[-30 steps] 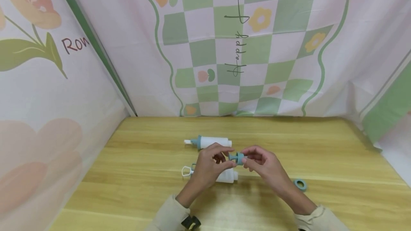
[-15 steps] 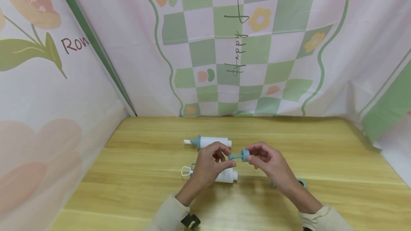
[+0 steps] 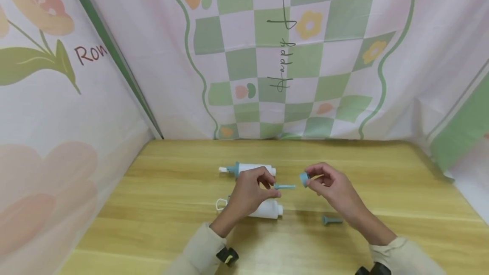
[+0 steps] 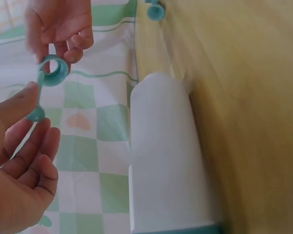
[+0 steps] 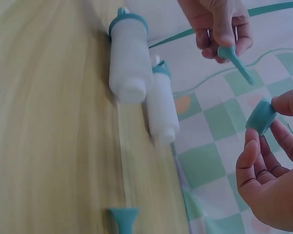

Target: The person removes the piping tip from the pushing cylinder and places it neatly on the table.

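My left hand [image 3: 250, 192] pinches a slim teal nozzle [image 3: 286, 186] by its flared end, with the thin tip pointing right. In my right hand [image 3: 334, 188], thumb and fingers pinch a teal ring-shaped screw collar [image 3: 304, 178] by its edge. A small gap separates nozzle and collar, as the right wrist view of the nozzle [image 5: 238, 66] and collar [image 5: 261, 117] confirms. Both are held above the table. Below my left hand lies a white squeeze bottle [image 3: 267, 210], its left end partly hidden by that hand. Another teal nozzle [image 3: 332, 220] lies near my right forearm.
Farther back, a second white squeeze bottle [image 3: 254, 168] lies on its side, its teal top and white tip facing left. The wooden table [image 3: 172, 224] meets a patterned curtain [image 3: 302, 88] at the back. Another patterned curtain [image 3: 76, 147] hangs at the left.
My right hand has moved right and slightly up, drawing the collar off the nozzle. The nozzle on the table has come into view, while the ring lying there is now hidden behind my forearm.
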